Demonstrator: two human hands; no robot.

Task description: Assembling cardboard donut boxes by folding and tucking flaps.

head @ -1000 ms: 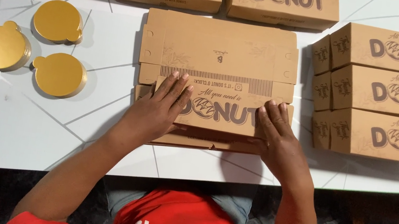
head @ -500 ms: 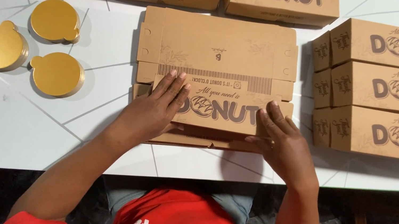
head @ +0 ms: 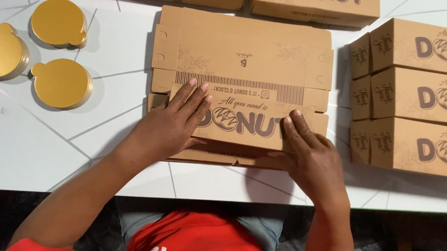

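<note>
I am pressing my left hand (head: 170,126) flat, fingers spread, on the printed panel of the flat cardboard box (head: 244,56), which is lying near the desk's (head: 3,137) front edge. My right hand (head: 314,162) is resting on the same panel, fingers extended, gripping nothing. Three gold round boards (head: 59,22) are sitting toward the left edge, and assembled boxes (head: 440,98) are stacked toward the right edge.

Gold discs (head: 61,82), made-up boxes (head: 442,101)

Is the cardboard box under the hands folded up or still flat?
Mostly flat. The brown box blank lies spread on the white table; both hands, left and right, press down its near panel.
</note>
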